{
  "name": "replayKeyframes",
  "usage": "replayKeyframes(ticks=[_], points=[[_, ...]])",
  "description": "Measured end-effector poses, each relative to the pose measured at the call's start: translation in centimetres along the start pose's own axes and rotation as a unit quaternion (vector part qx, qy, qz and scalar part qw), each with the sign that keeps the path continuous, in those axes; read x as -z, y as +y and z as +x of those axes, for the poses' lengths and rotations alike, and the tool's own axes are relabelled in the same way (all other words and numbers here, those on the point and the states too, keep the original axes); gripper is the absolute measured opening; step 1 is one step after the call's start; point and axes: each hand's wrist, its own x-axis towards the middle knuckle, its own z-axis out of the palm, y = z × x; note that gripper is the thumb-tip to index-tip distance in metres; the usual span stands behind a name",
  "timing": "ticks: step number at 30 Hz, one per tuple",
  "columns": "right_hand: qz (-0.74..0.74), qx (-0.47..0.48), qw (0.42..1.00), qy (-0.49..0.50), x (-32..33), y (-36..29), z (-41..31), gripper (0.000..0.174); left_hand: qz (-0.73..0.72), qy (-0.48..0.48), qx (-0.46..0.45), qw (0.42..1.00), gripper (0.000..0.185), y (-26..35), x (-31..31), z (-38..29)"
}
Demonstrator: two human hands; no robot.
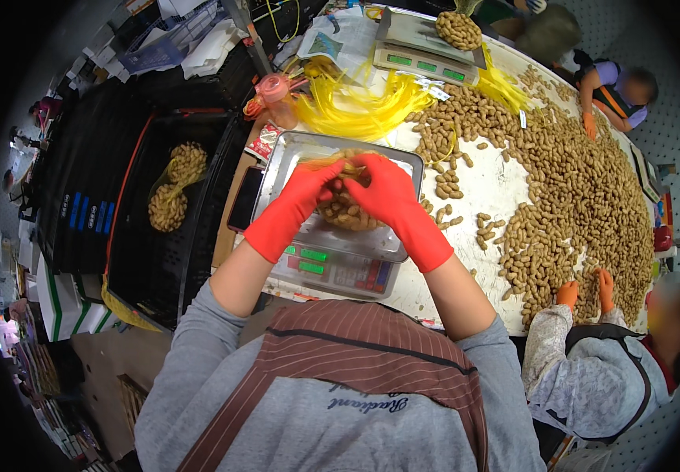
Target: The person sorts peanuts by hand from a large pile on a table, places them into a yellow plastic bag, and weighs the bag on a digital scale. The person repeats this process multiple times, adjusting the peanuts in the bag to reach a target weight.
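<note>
Both my hands wear red rubber gloves and meet over the metal pan (281, 171) of a digital scale (334, 271) with lit green displays. A yellow mesh bag of unshelled peanuts (349, 215) rests on the pan beneath them. My left hand (301, 200) pinches the gathered top of the mesh from the left. My right hand (381, 189) grips the same mesh from the right, thumb and fingers close to the left fingertips. The fingers partly hide the bag's neck. Yellow mesh sleeves (363, 112) lie in a heap just beyond the pan.
Loose peanuts (582, 177) cover much of the white table to the right. Filled mesh bags (168, 206) lie in a black crate (133, 253) at left. A phone (246, 197) and a pink bottle (278, 97) flank the pan. Another scale (425, 59) stands beyond. Two co-workers reach over the peanuts.
</note>
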Motion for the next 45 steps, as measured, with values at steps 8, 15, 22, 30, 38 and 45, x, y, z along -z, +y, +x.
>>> replayKeyframes(ticks=[8, 15, 22, 30, 38, 45], points=[[0.061, -0.086, 0.994, -0.035, -0.4, 0.9, -0.4, 0.021, 0.231, 0.057, -0.094, 0.967, 0.023, 0.1, -2.1, -1.7], [0.252, -0.061, 0.962, 0.084, -0.7, 2.0, -1.6, 0.014, 0.096, 0.106, -0.164, 0.976, 0.017, -0.8, -1.0, 0.2], [0.531, -0.09, 0.843, -0.001, 1.8, 0.1, -1.1, 0.018, 0.414, 0.085, -0.456, 0.783, 0.023, -3.5, -2.3, 0.5], [0.363, 0.058, 0.924, -0.106, 4.9, -9.1, 0.1, 0.013, 0.28, 0.128, -0.541, 0.782, 0.027, -3.6, -2.7, -0.4], [0.36, 0.165, 0.916, -0.06, 4.7, -14.5, 0.3, 0.042, 0.266, 0.298, -0.405, 0.822, 0.018, 8.1, 12.8, -11.0], [0.356, -0.089, 0.913, -0.18, 2.2, -7.9, -1.9, 0.026, 0.268, 0.589, -0.348, 0.679, 0.027, 6.9, 30.1, -16.5]])
